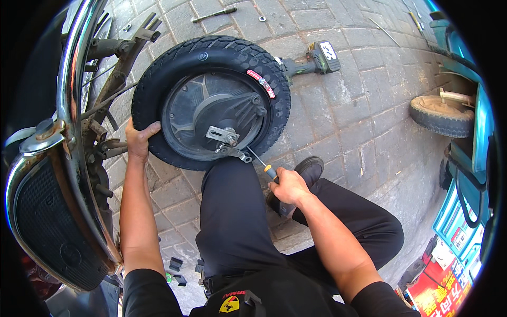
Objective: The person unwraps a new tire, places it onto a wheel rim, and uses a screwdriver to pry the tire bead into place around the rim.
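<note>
A black wheel (149, 90) with a knobbly tyre and a dark hub (185, 103) rests upright against my knee, its flat side toward me. My left hand (140, 138) is closed round the tyre's left edge, thumb on the sidewall. In my right hand (289, 186) is a screwdriver (271, 171) with a yellow and grey handle. Its shaft reaches up to the hub's lower right rim, near a metal lever arm (234, 151). An axle end with a nut (231, 139) and a slotted plate (215, 133) stick out from the hub's middle.
A scooter's frame with a chromed bar (79, 58) stands close on the left. Beyond the wheel lie a cordless power tool (311, 61), a socket wrench (214, 14) and a ring-shaped part (262, 19) on the paving. At right is a blue vehicle with a small wheel (442, 117).
</note>
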`<state>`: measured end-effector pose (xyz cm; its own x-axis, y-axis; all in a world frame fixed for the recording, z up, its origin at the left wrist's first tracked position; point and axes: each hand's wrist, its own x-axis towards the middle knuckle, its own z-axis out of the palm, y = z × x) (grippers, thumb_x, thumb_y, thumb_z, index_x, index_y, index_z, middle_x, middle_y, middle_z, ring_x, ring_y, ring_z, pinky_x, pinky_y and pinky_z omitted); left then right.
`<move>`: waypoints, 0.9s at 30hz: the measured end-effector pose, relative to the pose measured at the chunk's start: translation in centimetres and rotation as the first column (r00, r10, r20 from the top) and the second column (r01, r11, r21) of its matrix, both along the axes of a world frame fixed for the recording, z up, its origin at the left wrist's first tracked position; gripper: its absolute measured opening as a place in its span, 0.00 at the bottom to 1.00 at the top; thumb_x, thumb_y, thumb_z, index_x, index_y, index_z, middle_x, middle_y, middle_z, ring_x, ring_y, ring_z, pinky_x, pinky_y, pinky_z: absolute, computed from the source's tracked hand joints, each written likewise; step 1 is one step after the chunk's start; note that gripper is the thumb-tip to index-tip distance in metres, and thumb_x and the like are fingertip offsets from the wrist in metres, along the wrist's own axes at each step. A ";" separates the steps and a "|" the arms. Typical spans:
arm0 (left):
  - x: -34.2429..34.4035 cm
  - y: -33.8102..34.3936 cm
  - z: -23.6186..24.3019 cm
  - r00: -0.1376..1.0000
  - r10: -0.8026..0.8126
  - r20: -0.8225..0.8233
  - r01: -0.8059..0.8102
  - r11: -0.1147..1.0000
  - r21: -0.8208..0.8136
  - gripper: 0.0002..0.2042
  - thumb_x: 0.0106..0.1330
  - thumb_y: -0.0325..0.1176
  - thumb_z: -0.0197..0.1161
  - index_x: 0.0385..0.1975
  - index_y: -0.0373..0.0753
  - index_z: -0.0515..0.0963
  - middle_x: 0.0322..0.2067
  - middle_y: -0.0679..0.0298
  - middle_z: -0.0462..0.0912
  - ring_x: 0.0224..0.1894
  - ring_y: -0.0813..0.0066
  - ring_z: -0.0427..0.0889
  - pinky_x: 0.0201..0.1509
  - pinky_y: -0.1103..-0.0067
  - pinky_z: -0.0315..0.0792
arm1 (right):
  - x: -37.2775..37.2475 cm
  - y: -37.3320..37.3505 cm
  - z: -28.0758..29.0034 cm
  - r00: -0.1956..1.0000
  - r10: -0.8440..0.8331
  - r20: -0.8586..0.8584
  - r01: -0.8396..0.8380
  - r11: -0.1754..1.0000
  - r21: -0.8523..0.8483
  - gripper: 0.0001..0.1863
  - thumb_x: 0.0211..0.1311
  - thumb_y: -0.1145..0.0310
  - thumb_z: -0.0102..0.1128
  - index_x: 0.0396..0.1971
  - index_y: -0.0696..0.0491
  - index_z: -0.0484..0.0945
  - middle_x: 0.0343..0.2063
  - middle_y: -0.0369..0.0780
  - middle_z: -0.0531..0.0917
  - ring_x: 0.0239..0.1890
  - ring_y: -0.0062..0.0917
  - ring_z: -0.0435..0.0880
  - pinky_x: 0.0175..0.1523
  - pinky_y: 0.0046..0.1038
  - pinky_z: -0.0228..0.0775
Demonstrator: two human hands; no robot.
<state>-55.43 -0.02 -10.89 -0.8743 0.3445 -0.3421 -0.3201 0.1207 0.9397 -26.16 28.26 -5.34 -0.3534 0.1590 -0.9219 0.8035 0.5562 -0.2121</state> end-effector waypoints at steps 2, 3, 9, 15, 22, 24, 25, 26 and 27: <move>0.0 0.1 0.2 1.000 0.005 0.027 -0.004 1.000 -0.007 0.29 0.48 0.26 0.78 0.54 0.32 0.77 0.46 0.59 0.85 0.44 0.69 0.85 0.52 0.74 0.79 | -0.1 0.1 -0.1 1.000 -0.004 0.012 0.004 1.000 -0.013 0.20 0.64 0.60 0.62 0.49 0.58 0.78 0.45 0.52 0.85 0.53 0.46 0.82 0.57 0.42 0.73; 0.0 0.1 0.4 1.000 -0.009 0.027 0.009 1.000 0.000 0.29 0.48 0.26 0.78 0.54 0.32 0.77 0.45 0.59 0.85 0.44 0.69 0.85 0.52 0.74 0.79 | -0.1 0.2 -0.2 1.000 0.001 0.017 0.000 1.000 -0.023 0.20 0.64 0.59 0.62 0.49 0.58 0.78 0.45 0.52 0.85 0.53 0.46 0.82 0.57 0.42 0.73; 0.1 0.3 1.2 0.996 0.009 0.086 -0.007 1.000 -0.021 0.31 0.46 0.26 0.77 0.55 0.32 0.76 0.46 0.59 0.85 0.43 0.68 0.85 0.53 0.73 0.79 | -0.7 0.5 -0.8 0.999 0.018 -0.044 -0.019 1.000 -0.016 0.20 0.62 0.59 0.62 0.46 0.60 0.78 0.40 0.54 0.85 0.50 0.48 0.83 0.54 0.43 0.73; -0.4 0.1 1.7 0.983 -0.056 0.175 0.045 0.997 0.068 0.37 0.45 0.30 0.77 0.60 0.31 0.73 0.52 0.58 0.83 0.52 0.66 0.82 0.61 0.72 0.74 | -0.4 0.4 -1.6 1.000 0.000 0.002 0.000 0.998 -0.057 0.21 0.62 0.60 0.60 0.50 0.58 0.78 0.46 0.54 0.85 0.54 0.46 0.82 0.58 0.43 0.72; -0.7 -0.4 1.2 0.976 -0.079 0.204 0.057 0.992 0.109 0.39 0.44 0.31 0.76 0.62 0.31 0.71 0.54 0.58 0.82 0.54 0.65 0.81 0.63 0.71 0.72 | -5.0 2.9 2.1 0.778 -0.231 -0.585 0.340 0.937 0.082 0.12 0.53 0.68 0.72 0.33 0.58 0.80 0.25 0.43 0.83 0.26 0.35 0.83 0.34 0.35 0.76; -0.6 -0.4 1.3 0.972 -0.076 0.224 0.051 0.992 0.113 0.40 0.44 0.32 0.75 0.62 0.31 0.71 0.54 0.58 0.82 0.55 0.65 0.81 0.64 0.71 0.72 | -9.9 5.1 4.0 0.481 0.014 -0.876 0.340 0.919 0.201 0.16 0.48 0.71 0.74 0.37 0.57 0.81 0.24 0.41 0.76 0.26 0.30 0.78 0.34 0.30 0.74; -0.6 -0.3 1.4 0.970 -0.077 0.230 0.049 0.991 0.122 0.40 0.44 0.32 0.75 0.62 0.31 0.71 0.54 0.58 0.82 0.55 0.65 0.81 0.64 0.71 0.71 | -13.2 5.8 4.6 0.267 0.104 -0.958 0.356 0.913 0.198 0.22 0.46 0.69 0.75 0.43 0.58 0.80 0.31 0.44 0.80 0.33 0.33 0.81 0.40 0.32 0.75; -0.5 -0.2 1.5 0.968 -0.084 0.237 0.056 0.991 0.122 0.40 0.43 0.32 0.75 0.62 0.31 0.71 0.55 0.58 0.82 0.55 0.65 0.81 0.64 0.71 0.71 | -16.7 6.5 5.3 0.123 0.274 -0.954 0.295 0.908 0.298 0.28 0.45 0.65 0.77 0.48 0.58 0.80 0.40 0.47 0.82 0.42 0.39 0.82 0.48 0.38 0.75; -0.5 -0.1 1.6 0.968 -0.087 0.235 0.059 0.990 0.126 0.40 0.43 0.32 0.75 0.62 0.31 0.71 0.55 0.58 0.82 0.56 0.65 0.80 0.64 0.71 0.71 | -19.7 6.7 5.8 0.086 0.355 -0.931 0.215 0.906 0.365 0.32 0.46 0.60 0.77 0.52 0.57 0.79 0.45 0.48 0.82 0.51 0.44 0.80 0.56 0.42 0.73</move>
<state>-55.95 -0.13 -9.33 -0.7427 0.4541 -0.4921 -0.5320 0.0461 0.8455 -45.88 34.93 0.47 -0.8930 0.2320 0.3857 -0.0176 0.8383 -0.5450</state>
